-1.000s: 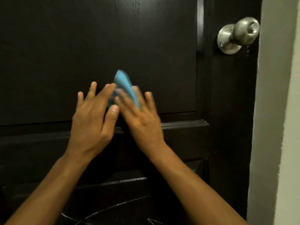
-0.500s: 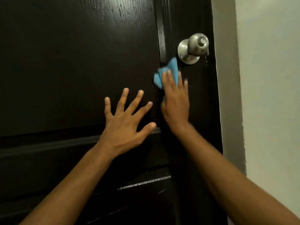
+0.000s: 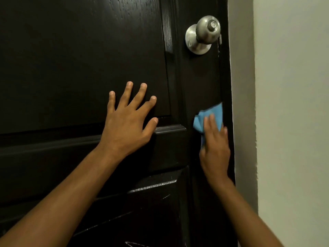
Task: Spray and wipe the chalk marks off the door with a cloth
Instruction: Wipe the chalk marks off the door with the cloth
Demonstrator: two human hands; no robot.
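Right hand point(image 3: 214, 150): fingers straight and flat, pressing a blue cloth point(image 3: 208, 116) against the door point(image 3: 71, 59). Not curled round the cloth; palm flat toward the door, fingertips pointing to 12 o'clock. Cloth bunched, showing past the fingertips toward 11 and 12 o'clock, on the narrow upright strip of the door along its latch edge. Upper right corner of the cloth touching or just beside the door edge; exact contact not discernible.

Left hand point(image 3: 128, 120): fingers straight and spread, laid flat on the door, holding nothing. Fingertips on the lower right corner of the upper panel, pointing to about 1 o'clock; thumb stretched toward 3 o'clock, near the raised moulding at the panel corner. Located at 9 o'clock from the right hand, well apart from it.

Round metal knob point(image 3: 204, 33): at 12 o'clock from the cloth, well above it, on the same upright strip.

Chalk marks point(image 3: 135, 244): thin pale lines at 7 o'clock from the right hand, on the lower panel at the bottom edge of the view, partly cut off. Further faint streaks higher on the same panel.

Pale wall point(image 3: 292, 122): at 3 o'clock from the right hand, just past the door edge.
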